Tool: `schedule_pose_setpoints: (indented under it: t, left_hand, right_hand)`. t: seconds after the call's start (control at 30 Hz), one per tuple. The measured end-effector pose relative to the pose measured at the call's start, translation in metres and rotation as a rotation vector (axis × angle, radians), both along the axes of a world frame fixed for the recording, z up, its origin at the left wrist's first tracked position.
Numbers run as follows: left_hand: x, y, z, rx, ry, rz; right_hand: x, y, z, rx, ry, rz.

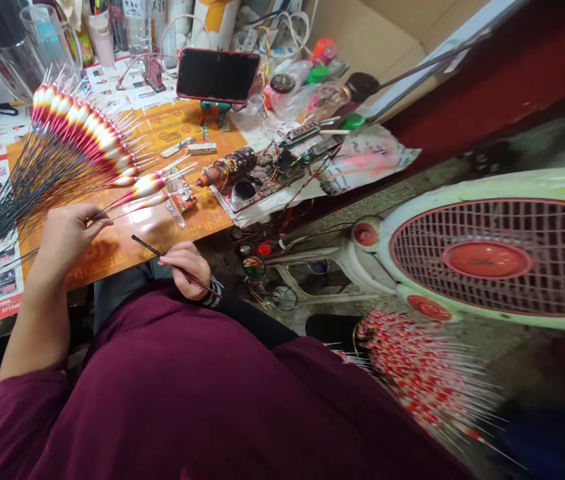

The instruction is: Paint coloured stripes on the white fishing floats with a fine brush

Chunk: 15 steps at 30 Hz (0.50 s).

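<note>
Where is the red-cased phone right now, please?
In the head view, the phone stands top centre on a teal holder, right of the fanned floats.

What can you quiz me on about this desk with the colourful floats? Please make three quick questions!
1. What does the right hand hold: a thin paintbrush or a knife?
2. True or false: the left hand holds a painted fishing float by its thin stem.
3. Which machine with a round red grille stands to the person's right?

Key:
1. A thin paintbrush
2. True
3. An electric fan
</note>
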State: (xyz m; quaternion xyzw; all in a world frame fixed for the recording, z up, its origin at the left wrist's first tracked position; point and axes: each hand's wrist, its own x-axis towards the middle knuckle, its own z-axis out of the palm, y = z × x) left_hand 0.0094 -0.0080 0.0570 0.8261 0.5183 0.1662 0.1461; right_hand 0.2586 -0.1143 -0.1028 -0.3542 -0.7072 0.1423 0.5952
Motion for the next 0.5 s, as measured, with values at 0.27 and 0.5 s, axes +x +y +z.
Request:
schedule_pose_setpoints:
  t: [0.27, 0.5]
  left_hand:
    - [0.014, -0.003, -0.003, 0.064, 0.123, 0.021]
    - [0.021, 0.005, -0.014, -0.06, -0.01, 0.016]
  right_hand:
    - [-0.003, 0.001, -0.004, 0.075, 0.01, -0.03]
    - [-0.001, 0.0, -0.016, 0.13, -0.094, -0.022]
